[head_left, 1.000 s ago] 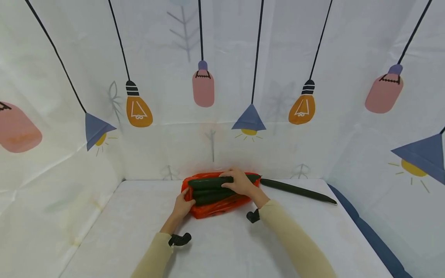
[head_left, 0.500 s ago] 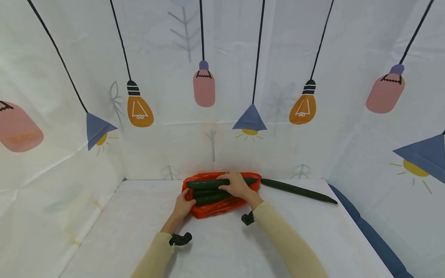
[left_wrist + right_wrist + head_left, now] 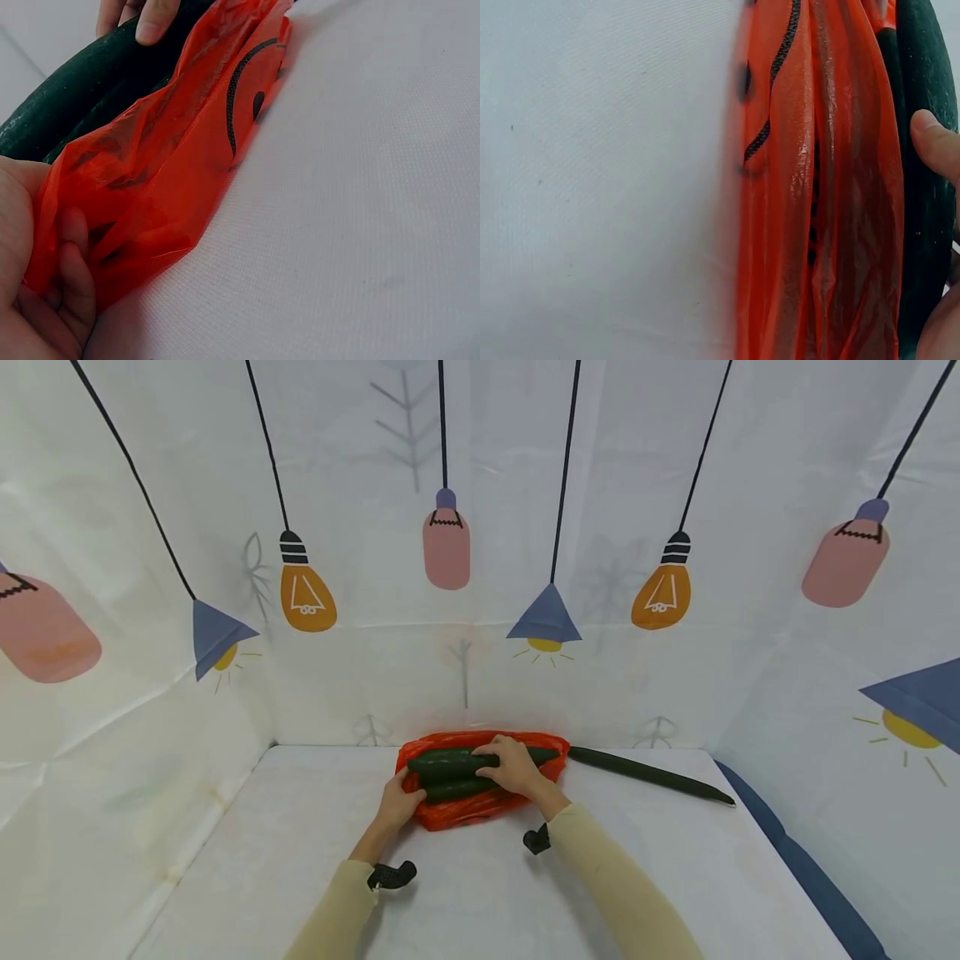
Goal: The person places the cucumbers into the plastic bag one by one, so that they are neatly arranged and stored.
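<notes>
A red plastic bag [image 3: 457, 817] lies open near the back of the table, with several dark green cucumbers in its mouth. My right hand [image 3: 516, 766] grips the upper cucumber [image 3: 442, 762] from above; in the right wrist view the thumb [image 3: 936, 142] presses on that cucumber's side [image 3: 928, 225]. At the bag's left end my left hand [image 3: 397, 800] holds the film. The left wrist view shows its curled fingers [image 3: 75, 277] against the red film [image 3: 172, 202], just below the cucumber ends. The lower cucumbers are partly hidden by the upper one and the right hand.
Another long cucumber [image 3: 648, 771] lies on the white table [image 3: 480, 893] right of the bag, slanting toward the right edge. A white cloth wall [image 3: 360, 685] printed with lamps stands right behind the bag. Blue material [image 3: 806, 868] runs along the table's right side.
The upper cucumber has come down slightly toward the others, its right tip now inside the bag's rim, the right hand moving with it. My left hand stays at the bag's left end.
</notes>
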Motion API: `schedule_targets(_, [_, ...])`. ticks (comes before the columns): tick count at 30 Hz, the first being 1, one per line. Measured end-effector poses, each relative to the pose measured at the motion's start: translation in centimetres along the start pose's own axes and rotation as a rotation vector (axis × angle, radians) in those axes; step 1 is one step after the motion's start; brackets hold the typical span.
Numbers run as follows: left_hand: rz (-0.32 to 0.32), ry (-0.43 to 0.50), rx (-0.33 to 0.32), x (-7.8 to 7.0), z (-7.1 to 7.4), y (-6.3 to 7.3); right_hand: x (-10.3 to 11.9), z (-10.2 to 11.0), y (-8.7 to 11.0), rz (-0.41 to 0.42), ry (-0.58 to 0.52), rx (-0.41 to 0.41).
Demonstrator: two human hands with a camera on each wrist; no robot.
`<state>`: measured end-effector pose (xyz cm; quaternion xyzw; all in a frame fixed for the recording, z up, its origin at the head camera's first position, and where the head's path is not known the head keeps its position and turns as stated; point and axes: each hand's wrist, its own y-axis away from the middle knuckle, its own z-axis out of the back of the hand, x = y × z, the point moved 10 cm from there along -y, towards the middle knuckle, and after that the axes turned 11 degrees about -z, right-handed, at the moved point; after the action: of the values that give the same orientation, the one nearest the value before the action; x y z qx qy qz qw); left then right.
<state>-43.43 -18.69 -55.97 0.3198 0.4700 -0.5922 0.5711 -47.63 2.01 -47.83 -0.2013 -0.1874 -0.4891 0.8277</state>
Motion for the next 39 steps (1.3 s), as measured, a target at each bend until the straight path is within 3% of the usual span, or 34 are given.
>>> schedule_targets(15, [0.03,-0.007,0.006,0.4,0.2,-0.1,-0.5,-0.6,0.4,0.003,0.065,-0.046])
schedule_targets(23, [0.003,-0.005,-0.006,0.2,0.4,-0.6,-1.2,-0.5,0.2,-0.014,0.053,-0.052])
schedule_targets(39, [-0.027,0.018,-0.013,-1.1,1.0,-0.1,-1.9,-0.9,0.3,-0.009,0.014,-0.06])
